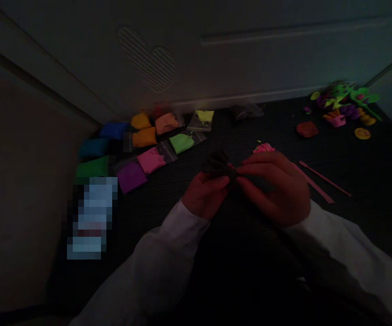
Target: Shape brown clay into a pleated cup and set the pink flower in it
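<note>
Low over the dark tabletop, my left hand is closed around a dark, lobed piece that looks like modelling clay. Its exact shape is hard to read in the dim light. My right hand pinches the right end of the same piece between thumb and fingertips. Just behind the right hand lies a small heap of pink bits with specks of green. A flat pink strip and a thinner pink stick rest to the right, the strip partly hidden by that hand.
Bags of coloured clay spread over the left and back, among them purple, pink and light green. A pixelated bright rectangle is at left. Colourful clay shapes and a reddish-brown lump sit back right. A pale panel stands behind.
</note>
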`<state>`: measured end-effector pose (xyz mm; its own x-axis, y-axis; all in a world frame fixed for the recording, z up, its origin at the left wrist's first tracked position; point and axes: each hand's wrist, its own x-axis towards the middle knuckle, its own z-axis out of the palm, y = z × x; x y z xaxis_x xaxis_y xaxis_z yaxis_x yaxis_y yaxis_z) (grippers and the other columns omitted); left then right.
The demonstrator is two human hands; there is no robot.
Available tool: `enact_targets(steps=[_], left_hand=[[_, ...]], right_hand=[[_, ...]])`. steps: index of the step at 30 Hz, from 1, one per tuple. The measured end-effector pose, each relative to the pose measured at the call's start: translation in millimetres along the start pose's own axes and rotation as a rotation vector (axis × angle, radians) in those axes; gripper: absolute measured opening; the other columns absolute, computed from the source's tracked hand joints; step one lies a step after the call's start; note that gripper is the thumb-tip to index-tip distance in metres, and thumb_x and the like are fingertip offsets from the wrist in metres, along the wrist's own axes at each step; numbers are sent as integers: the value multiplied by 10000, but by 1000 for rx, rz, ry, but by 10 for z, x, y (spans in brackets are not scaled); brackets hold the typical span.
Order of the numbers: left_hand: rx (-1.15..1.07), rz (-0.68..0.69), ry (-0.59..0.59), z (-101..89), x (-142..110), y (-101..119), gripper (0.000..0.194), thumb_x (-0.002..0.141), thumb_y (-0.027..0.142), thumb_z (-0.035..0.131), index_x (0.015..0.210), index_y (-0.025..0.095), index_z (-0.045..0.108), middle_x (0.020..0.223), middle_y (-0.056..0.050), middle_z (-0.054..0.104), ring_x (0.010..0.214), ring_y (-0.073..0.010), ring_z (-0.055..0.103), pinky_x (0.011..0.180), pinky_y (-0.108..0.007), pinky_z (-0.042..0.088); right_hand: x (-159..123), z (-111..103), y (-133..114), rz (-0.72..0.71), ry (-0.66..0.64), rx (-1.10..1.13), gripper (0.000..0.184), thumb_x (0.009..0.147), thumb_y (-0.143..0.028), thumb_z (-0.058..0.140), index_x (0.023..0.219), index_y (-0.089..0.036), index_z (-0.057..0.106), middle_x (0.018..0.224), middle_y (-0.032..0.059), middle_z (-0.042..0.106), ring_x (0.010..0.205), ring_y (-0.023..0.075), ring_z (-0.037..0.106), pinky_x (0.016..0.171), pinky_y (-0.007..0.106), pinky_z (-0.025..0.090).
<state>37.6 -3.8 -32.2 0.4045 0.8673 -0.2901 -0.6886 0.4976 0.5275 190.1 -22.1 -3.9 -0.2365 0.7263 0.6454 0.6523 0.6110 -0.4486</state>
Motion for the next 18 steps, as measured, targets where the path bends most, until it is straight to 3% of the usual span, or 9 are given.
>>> enact_targets(steps=[12,18], left_hand=[[187,249,27,-26,53,-28,332,475,102,829,748,228,689,794,69,670,772,-74,615,749,-199,480],[572,536,-37,-131,83,-5,363,539,80,797,832,260,678,841,60,678,804,-97,621,770,-229,489]], right_hand=[[19,48,-67,262,-37,235,96,750,-204,668,805,-129,646,778,41,662,755,117,599,714,246,475],[23,36,-62,391,-55,300,69,742,-161,650,799,-121,653,749,29,636,684,100,559,640,234,452]])
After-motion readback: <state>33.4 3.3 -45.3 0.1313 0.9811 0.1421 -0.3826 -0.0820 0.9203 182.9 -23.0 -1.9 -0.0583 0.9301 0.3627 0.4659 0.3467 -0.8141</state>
